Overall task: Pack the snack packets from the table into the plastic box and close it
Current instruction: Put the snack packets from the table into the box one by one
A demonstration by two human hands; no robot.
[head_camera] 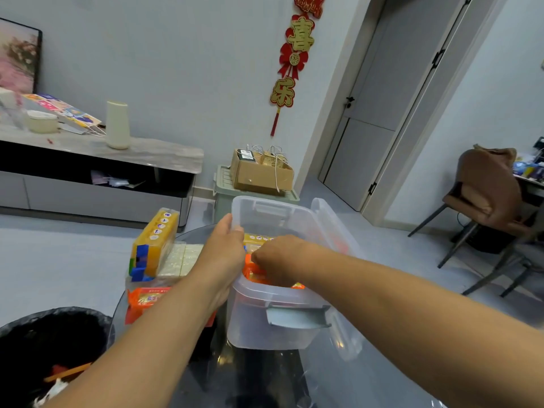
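Box: clear plastic box (273, 316) on the glass table (368, 378), unlidded; its lid (332, 228) leans at the far right side
Left hand: left hand (225, 254) wrapped over the box's left rim, steadying it
Right hand: right hand (279, 260) inside the box, fingers curled onto an orange packet (253, 272); how firmly, I cannot tell
Still out: yellow packet (156, 242), pale packet (179, 259) and another orange packet (147, 298) just left of the box
Handling: packets look light, crinkly and slippery; probably best pinched by the edges; box walls likely flex

The right hand (276, 257) hides its own fingertips inside the plastic box (273, 328); the left forearm covers part of the orange packet (147, 298)
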